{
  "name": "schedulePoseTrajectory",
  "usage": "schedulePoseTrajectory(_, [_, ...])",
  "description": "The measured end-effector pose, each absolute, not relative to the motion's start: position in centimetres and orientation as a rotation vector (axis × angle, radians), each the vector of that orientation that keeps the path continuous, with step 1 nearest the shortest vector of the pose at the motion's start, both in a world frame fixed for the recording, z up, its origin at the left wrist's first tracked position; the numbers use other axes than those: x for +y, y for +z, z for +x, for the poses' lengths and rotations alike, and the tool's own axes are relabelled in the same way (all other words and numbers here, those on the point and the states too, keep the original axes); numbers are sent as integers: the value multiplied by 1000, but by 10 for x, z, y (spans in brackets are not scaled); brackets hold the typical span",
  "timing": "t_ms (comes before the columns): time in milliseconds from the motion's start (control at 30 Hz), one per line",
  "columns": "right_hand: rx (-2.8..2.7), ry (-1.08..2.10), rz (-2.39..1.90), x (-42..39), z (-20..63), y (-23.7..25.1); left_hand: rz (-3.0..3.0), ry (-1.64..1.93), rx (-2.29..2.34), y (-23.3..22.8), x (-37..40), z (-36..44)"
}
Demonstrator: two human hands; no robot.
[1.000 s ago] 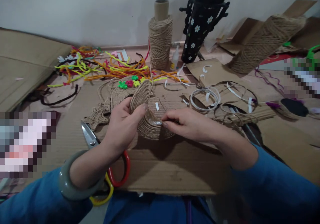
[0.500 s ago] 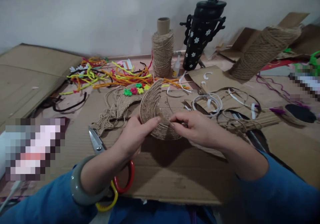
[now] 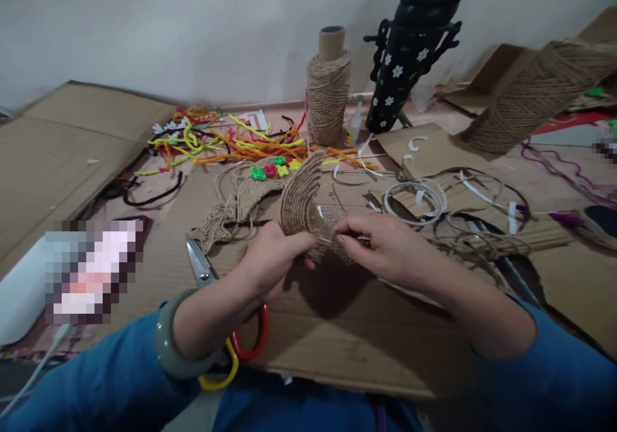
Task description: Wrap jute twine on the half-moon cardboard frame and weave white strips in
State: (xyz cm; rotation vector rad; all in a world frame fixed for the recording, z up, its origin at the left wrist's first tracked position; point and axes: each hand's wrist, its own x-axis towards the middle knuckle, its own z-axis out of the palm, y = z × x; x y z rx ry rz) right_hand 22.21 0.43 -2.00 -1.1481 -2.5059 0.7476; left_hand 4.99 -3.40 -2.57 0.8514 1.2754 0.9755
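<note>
So over that second the whole view drifted: the twine spool [image 3: 328, 88] and the black flowered stand [image 3: 405, 65] slid down and a bit right in the frame, and more of the wall showed up top. Both hands moved toward the middle of the frame. The left hand [image 3: 272, 258] shifted its grip from wrapping over the top of the jute-wrapped piece [image 3: 303, 200] to pinching its lower edge, so the piece stood up taller and more edge-on. The right hand [image 3: 385, 245] moved in closer, fingertips nearly meeting the left thumb. The scissors [image 3: 202, 268] ended up further right.
</note>
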Motion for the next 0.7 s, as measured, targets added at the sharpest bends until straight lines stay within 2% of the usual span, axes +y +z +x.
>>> schedulePoseTrajectory(67, [-2481, 696, -1110, 4, 223, -24, 850, 972, 1266, -27, -33, 49])
schedulePoseTrajectory(300, [-2367, 147, -705, 3, 223, -40, 788, 1076, 1178, -28, -32, 49])
schedulePoseTrajectory(700, [-2463, 122, -732, 3, 222, -40, 768, 1057, 1232, -25, -33, 50])
